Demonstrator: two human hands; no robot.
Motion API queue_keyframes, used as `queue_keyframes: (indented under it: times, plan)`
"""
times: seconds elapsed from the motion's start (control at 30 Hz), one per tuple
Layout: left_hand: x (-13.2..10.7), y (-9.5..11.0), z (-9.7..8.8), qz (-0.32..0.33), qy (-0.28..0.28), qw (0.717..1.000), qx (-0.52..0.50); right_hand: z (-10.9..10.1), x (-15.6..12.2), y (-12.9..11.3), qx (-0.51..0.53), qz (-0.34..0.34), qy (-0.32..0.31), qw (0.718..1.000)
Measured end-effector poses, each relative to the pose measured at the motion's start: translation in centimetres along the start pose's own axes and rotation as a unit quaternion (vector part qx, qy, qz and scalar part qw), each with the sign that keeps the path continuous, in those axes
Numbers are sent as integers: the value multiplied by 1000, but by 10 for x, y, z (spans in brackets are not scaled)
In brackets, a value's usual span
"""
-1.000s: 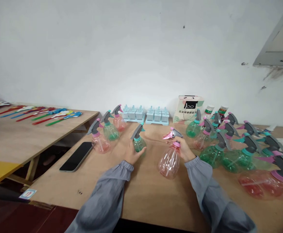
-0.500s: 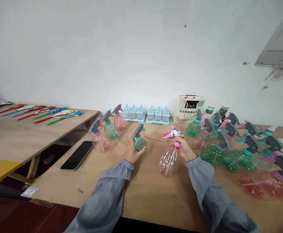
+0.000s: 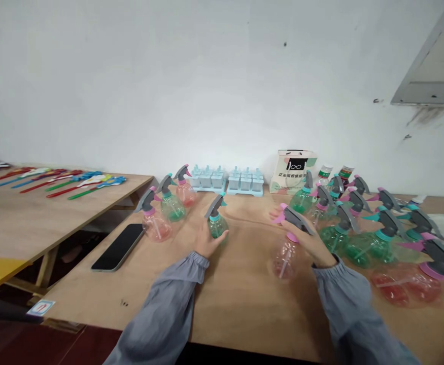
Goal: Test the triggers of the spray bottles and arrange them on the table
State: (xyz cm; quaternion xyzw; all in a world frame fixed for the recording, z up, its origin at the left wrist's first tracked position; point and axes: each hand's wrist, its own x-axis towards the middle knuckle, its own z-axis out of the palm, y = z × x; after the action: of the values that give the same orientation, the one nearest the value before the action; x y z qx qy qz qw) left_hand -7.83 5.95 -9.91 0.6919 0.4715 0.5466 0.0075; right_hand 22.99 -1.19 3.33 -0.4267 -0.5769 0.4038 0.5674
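My left hand point(image 3: 207, 242) is curled around the side of a small green spray bottle point(image 3: 217, 226) with a grey and teal head, which is upright on the table. Its thumb points out in front of the bottle. A clear pink spray bottle point(image 3: 283, 258) with a grey and pink head is at my right hand point(image 3: 313, 241), which wraps its neck from the right. Some of that hand's fingertips show beyond the pink trigger. Left of my left hand stand a pink spray bottle point(image 3: 157, 225), a green spray bottle point(image 3: 173, 207) and another pink one point(image 3: 185, 192).
Several green and pink spray bottles point(image 3: 374, 247) crowd the table's right side. Along the wall stand two light-blue ice-pop moulds point(image 3: 245, 182), a printed paper bag point(image 3: 291, 175) and dark bottles. A phone point(image 3: 118, 247) lies left; colourful hand-shaped sticks point(image 3: 96, 183) cover the neighbouring table.
My right hand has moved right with the pink spray bottle, which is now turned more upright. My left hand stays at the green spray bottle. The view has shifted slightly.
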Motion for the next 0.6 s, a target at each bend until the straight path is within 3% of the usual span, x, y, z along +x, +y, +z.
queue_keyframes:
  times: [0.07,0.13,0.27,0.33,0.43,0.6]
  plan:
    - [0,0,1,0,0,1000,2,-21,-20,1,-93,-27,64,993]
    - [0,-1,2,-1,7,1000,7,-45,-43,7,-139,-34,179,973]
    - [-1,0,4,15,12,1000,4,-88,-81,20,-187,-72,383,902]
    - [0,0,4,22,6,1000,-2,-107,-89,24,-205,-100,415,881]
    - [1,2,3,23,-5,1000,-4,-130,-87,25,-223,-95,427,871]
    - [1,1,2,26,-10,1000,-1,-151,-68,30,-212,-99,484,843]
